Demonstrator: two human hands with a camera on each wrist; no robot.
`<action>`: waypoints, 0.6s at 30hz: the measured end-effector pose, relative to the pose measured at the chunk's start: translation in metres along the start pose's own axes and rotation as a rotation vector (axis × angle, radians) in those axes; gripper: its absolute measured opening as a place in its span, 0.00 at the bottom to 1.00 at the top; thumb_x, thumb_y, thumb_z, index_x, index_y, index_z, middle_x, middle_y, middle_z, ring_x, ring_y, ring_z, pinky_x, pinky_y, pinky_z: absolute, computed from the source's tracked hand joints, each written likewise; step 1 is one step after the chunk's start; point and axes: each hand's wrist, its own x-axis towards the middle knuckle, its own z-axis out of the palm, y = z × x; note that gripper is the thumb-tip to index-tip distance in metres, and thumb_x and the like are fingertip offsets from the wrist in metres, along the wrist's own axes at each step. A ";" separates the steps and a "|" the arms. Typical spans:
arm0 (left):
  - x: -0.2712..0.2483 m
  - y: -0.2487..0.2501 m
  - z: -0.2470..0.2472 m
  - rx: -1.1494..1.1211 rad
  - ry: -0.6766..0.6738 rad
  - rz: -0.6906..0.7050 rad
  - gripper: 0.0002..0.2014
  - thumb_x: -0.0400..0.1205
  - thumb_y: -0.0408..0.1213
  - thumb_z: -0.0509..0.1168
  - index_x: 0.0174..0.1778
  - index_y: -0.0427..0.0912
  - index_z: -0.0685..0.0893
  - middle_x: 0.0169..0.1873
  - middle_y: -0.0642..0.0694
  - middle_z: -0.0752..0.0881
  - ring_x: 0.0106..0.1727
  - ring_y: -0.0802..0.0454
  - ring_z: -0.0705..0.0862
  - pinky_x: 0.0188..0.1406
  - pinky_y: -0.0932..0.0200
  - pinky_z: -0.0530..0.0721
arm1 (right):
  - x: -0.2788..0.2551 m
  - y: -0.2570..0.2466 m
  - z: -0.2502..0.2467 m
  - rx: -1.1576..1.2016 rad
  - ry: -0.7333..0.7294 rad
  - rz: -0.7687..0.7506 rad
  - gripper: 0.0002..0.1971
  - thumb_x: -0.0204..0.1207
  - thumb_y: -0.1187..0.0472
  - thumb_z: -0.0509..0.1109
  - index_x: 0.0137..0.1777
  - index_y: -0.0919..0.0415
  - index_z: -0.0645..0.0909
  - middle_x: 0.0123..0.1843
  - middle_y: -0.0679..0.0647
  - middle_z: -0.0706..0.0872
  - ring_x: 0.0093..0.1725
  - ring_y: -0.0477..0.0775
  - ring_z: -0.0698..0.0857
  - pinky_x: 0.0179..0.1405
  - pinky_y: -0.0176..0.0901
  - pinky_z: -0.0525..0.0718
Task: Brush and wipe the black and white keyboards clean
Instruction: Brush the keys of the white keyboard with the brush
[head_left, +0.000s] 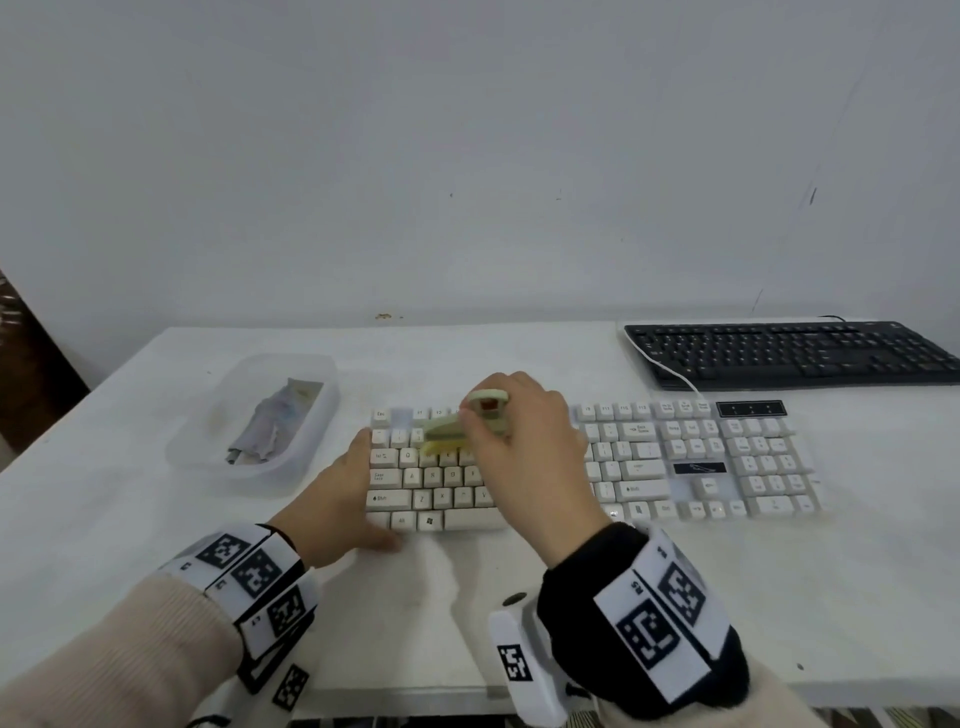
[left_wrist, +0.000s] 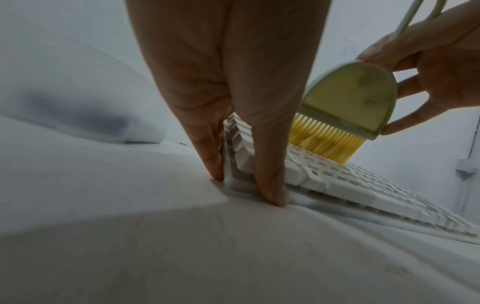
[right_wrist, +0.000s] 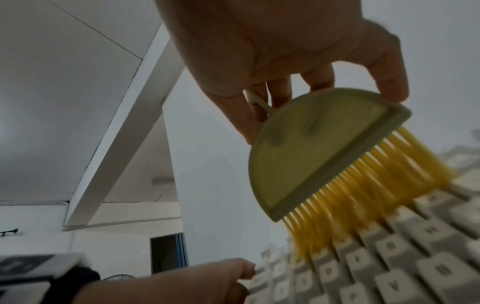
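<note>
A white keyboard (head_left: 675, 462) lies across the middle of the white table (head_left: 519, 353). My right hand (head_left: 524, 431) grips a pale green brush (head_left: 452, 431) with yellow bristles (right_wrist: 363, 197) that touch the keys in the upper left part of the keyboard (right_wrist: 389, 263). My left hand (head_left: 337, 499) rests with straight fingers (left_wrist: 270, 164) against the keyboard's left end (left_wrist: 337, 185), thumb on the front edge. In the left wrist view the brush (left_wrist: 348, 98) is just behind those fingers. A black keyboard (head_left: 789, 353) sits at the back right.
A clear plastic tub (head_left: 249, 421) holding a crumpled grey cloth (head_left: 275, 421) stands left of the white keyboard. A white cable (head_left: 675, 376) runs from the white keyboard past the black one. The wall (head_left: 467, 156) rises directly behind the table.
</note>
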 end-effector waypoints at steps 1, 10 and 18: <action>0.000 0.001 0.000 0.011 0.002 0.004 0.47 0.56 0.33 0.84 0.67 0.51 0.65 0.55 0.52 0.82 0.56 0.55 0.83 0.54 0.52 0.85 | 0.000 -0.001 -0.001 -0.004 0.008 -0.005 0.05 0.80 0.54 0.63 0.49 0.46 0.80 0.50 0.41 0.79 0.58 0.52 0.77 0.60 0.58 0.73; -0.001 0.004 0.000 -0.005 0.000 0.007 0.48 0.56 0.31 0.83 0.69 0.51 0.64 0.58 0.54 0.81 0.59 0.57 0.82 0.57 0.54 0.85 | -0.006 0.012 0.000 0.191 0.048 -0.030 0.10 0.76 0.56 0.68 0.36 0.40 0.76 0.45 0.41 0.82 0.53 0.54 0.81 0.58 0.64 0.77; -0.003 0.006 -0.002 0.021 -0.012 0.021 0.48 0.58 0.33 0.83 0.70 0.51 0.63 0.60 0.57 0.79 0.61 0.61 0.79 0.60 0.60 0.81 | -0.006 0.028 -0.038 0.328 0.125 0.016 0.14 0.74 0.64 0.71 0.33 0.44 0.79 0.42 0.45 0.84 0.46 0.43 0.82 0.48 0.40 0.79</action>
